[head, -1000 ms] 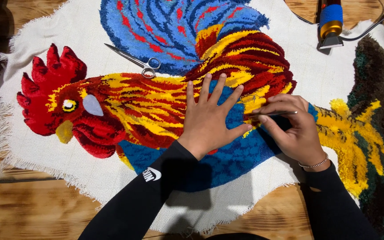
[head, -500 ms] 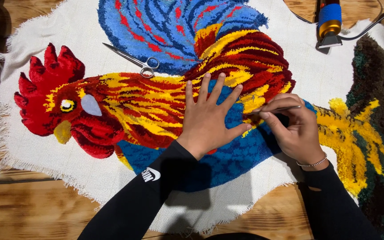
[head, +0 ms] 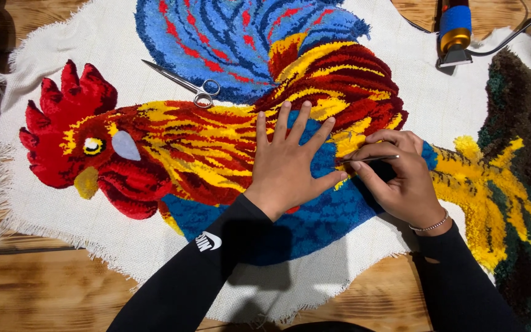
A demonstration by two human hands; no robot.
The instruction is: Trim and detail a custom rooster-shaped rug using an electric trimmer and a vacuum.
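A tufted rooster rug (head: 173,154) in red, yellow, orange and blue lies on white backing cloth (head: 124,240). My left hand (head: 290,163) presses flat on the rooster's body, fingers spread over blue and yellow pile. Just to its right, my right hand (head: 401,175) pinches a thin metal tool (head: 370,159), whose tip points left into the pile near my left fingers. Both arms wear black sleeves.
Small steel scissors (head: 185,86) lie on the rug above the rooster's neck. A blue and gold power tool (head: 453,31) with a cord sits at the top right. Dark green and yellow tufting (head: 517,184) fills the right edge. Wooden boards (head: 38,289) show below the cloth.
My right hand has shifted slightly, and the thin tool now shows lying level between its fingers. My left hand stays flat in the same place.
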